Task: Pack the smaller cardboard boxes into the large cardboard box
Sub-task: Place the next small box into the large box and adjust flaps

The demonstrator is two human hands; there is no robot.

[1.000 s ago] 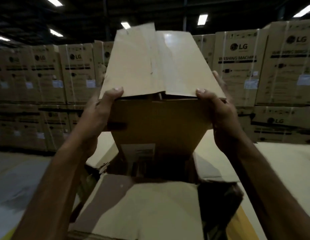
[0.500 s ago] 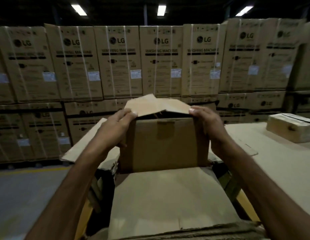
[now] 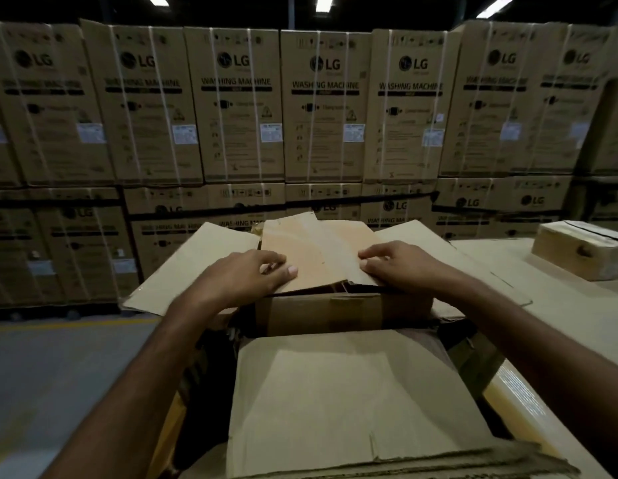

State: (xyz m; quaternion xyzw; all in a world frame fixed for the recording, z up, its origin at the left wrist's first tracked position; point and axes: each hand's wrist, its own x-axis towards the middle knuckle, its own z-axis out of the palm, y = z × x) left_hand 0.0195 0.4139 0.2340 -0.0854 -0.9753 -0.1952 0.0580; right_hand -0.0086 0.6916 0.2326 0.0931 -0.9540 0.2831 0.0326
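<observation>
Small cardboard box (image 3: pixel 335 307) was at head height a second ago; now it sits low between the open flaps of the large cardboard box (image 3: pixel 352 392), top still proud. Whether it has bottomed out is hidden. Left hand (image 3: pixel 245 278) and right hand (image 3: pixel 399 267) grip its loose top flaps, fingers curled. Count: one large box, one small box in hand, second small box (image 3: pixel 577 252) waiting at right.

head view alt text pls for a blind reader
A left hand and right hand grip the loose top flaps of a small brown cardboard box set in an open large brown cardboard box. Stacked brown washing machine cartons fill the background.
</observation>
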